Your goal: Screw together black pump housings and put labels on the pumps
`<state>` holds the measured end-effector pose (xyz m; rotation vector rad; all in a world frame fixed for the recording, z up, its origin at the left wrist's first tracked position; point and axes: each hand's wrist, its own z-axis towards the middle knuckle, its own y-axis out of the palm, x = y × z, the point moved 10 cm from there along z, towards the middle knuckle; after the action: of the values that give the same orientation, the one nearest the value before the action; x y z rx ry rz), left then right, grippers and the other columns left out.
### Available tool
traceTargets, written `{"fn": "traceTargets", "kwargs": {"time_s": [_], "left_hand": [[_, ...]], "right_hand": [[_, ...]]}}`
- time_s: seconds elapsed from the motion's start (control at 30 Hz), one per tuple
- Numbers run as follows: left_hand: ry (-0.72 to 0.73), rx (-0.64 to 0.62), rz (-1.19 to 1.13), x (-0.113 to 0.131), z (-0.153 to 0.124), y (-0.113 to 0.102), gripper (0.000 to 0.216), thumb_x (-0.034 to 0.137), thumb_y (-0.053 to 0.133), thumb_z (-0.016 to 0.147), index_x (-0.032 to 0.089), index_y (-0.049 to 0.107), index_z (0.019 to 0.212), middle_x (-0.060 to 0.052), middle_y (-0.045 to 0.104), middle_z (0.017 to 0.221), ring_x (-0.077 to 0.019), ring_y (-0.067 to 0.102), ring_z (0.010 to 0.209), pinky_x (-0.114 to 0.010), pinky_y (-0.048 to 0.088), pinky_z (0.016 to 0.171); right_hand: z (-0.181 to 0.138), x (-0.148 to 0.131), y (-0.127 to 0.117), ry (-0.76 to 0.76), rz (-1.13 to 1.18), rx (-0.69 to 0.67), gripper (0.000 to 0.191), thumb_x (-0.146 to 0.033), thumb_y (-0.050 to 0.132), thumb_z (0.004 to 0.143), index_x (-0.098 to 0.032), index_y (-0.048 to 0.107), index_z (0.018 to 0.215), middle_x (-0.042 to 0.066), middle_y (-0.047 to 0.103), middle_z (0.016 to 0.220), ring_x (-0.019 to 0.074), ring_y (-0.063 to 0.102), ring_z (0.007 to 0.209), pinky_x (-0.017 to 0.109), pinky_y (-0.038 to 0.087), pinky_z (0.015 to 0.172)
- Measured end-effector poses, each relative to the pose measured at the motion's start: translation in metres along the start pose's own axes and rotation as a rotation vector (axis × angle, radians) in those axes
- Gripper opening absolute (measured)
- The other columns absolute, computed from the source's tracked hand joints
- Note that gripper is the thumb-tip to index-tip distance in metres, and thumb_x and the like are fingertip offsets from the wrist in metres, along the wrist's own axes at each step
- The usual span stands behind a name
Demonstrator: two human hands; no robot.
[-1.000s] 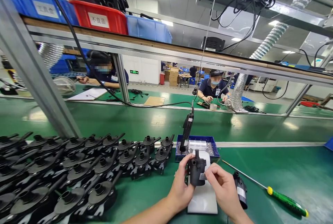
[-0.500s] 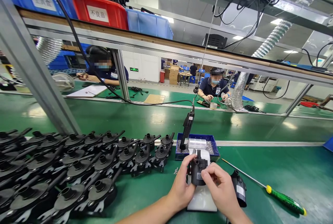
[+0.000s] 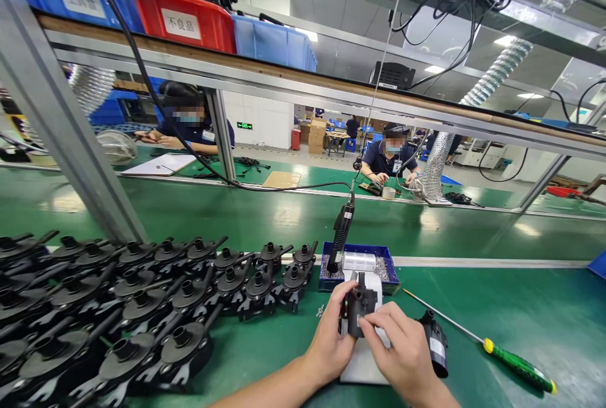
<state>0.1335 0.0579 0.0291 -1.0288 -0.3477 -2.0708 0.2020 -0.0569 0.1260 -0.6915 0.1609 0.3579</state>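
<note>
My left hand is wrapped round a black pump, a cylindrical body with short pipe stubs on top, and holds it upright. My right hand is closed, with thumb and fingertips together against the front of the pump, on a small pale label that they partly cover. Behind and below the pump is a white label strip, running from a roll in the blue tray. A second black pump with a white label lies just right of my right hand.
Rows of black pumps fill the left of the green bench. A blue tray holds small metal parts; an electric screwdriver hangs over it. A green-handled screwdriver lies right. Bins stand overhead. Two people work opposite.
My right fingertips have slid left across the front of the pump and now partly cover the label. My left hand and the pump have stayed almost still.
</note>
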Motion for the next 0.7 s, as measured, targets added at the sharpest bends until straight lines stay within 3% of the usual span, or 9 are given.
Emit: {"fn": "traceTargets", "kwargs": {"time_s": [0.07,0.13,0.23,0.37,0.47,0.6,0.7], "left_hand": [[-0.007,0.015,-0.011,0.000,0.000,-0.001,0.058,0.026,0.056,0.107,0.034,0.034,0.161,-0.013,0.047,0.157,-0.0298,0.052,0.145,-0.050,0.053,0.119],[-0.025,0.037,-0.037,0.001,0.000,-0.002,0.059,0.026,0.057,0.107,0.035,0.035,0.160,-0.012,0.047,0.157,-0.0291,0.052,0.145,-0.047,0.056,0.116],[-0.038,0.066,-0.077,0.004,0.000,-0.004,0.061,0.024,0.059,0.105,0.036,0.035,0.160,-0.011,0.047,0.157,-0.0283,0.052,0.146,-0.043,0.058,0.114],[0.006,0.057,-0.052,0.012,-0.001,-0.003,0.062,0.021,0.059,0.104,0.035,0.036,0.160,-0.013,0.049,0.155,-0.0287,0.056,0.142,-0.044,0.060,0.111],[0.133,0.023,0.008,0.027,0.000,-0.002,0.064,0.018,0.057,0.103,0.033,0.035,0.161,-0.016,0.051,0.154,-0.0311,0.054,0.145,-0.051,0.056,0.115],[0.329,-0.076,0.056,0.048,0.000,0.007,0.065,0.010,0.045,0.102,0.029,0.034,0.164,-0.019,0.054,0.153,-0.0306,0.054,0.147,-0.055,0.051,0.121],[0.303,-0.082,0.090,0.043,-0.002,0.009,0.066,0.009,0.044,0.101,0.030,0.035,0.163,-0.017,0.055,0.153,-0.0298,0.055,0.146,-0.054,0.051,0.121]], "right_hand": [[0.000,-0.005,-0.005,-0.086,-0.126,0.008,0.008,-0.015,0.070,0.106,-0.018,0.070,0.113,0.007,0.070,0.089,0.0211,0.068,0.073,0.032,0.052,0.063],[-0.002,0.004,-0.010,-0.062,-0.173,0.020,0.026,-0.023,0.072,0.106,-0.016,0.066,0.130,0.008,0.070,0.091,0.0218,0.068,0.073,0.033,0.054,0.063],[-0.007,0.036,-0.013,0.176,-0.028,0.031,0.043,-0.034,0.069,0.107,-0.018,0.057,0.145,0.004,0.067,0.093,0.0160,0.059,0.059,0.029,0.053,0.056],[-0.018,0.066,0.005,0.487,0.213,-0.070,0.050,-0.040,0.069,0.102,-0.020,0.057,0.146,0.003,0.068,0.095,0.0148,0.056,0.059,0.027,0.048,0.053],[-0.022,0.064,0.019,0.573,0.291,-0.130,0.054,-0.040,0.070,0.095,-0.020,0.059,0.145,-0.004,0.062,0.076,0.0157,0.053,0.054,0.028,0.044,0.053],[-0.020,0.054,0.029,0.593,0.110,-0.234,0.064,-0.035,0.077,0.081,-0.020,0.060,0.140,-0.005,0.064,0.066,0.0200,0.058,0.052,0.030,0.041,0.053],[-0.012,0.050,0.025,0.596,-0.039,-0.344,0.069,-0.037,0.080,0.080,-0.020,0.059,0.143,0.000,0.072,0.074,0.0269,0.069,0.063,0.033,0.046,0.061]]}}
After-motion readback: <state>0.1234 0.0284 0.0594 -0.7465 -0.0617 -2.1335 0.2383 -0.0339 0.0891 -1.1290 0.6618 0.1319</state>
